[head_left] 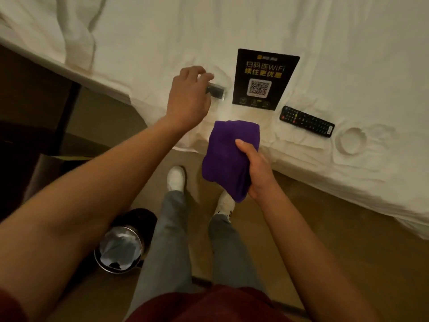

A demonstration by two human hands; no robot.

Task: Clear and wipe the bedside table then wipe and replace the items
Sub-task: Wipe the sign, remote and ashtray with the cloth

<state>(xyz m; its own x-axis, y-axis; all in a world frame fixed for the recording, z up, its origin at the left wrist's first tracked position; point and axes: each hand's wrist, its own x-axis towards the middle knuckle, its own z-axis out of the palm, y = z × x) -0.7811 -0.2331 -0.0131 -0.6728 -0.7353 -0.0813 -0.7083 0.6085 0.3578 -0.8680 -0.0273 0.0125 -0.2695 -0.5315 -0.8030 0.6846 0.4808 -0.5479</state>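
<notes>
Underfoot, tan floor (325,217) — white bed (348,43) above.

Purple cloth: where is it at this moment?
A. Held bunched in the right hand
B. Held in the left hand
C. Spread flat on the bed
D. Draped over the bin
A: the purple cloth is gripped in the right hand, over the edge of the bed.

bed (301,26): white wrinkled sheet, spread across the upper and right view | floor (348,240): tan, lit warmly and dimly | dark furniture (27,135): seen at left edge, kind not told | waste bin (120,249): metal rim, lined, stood on floor lower left
</notes>
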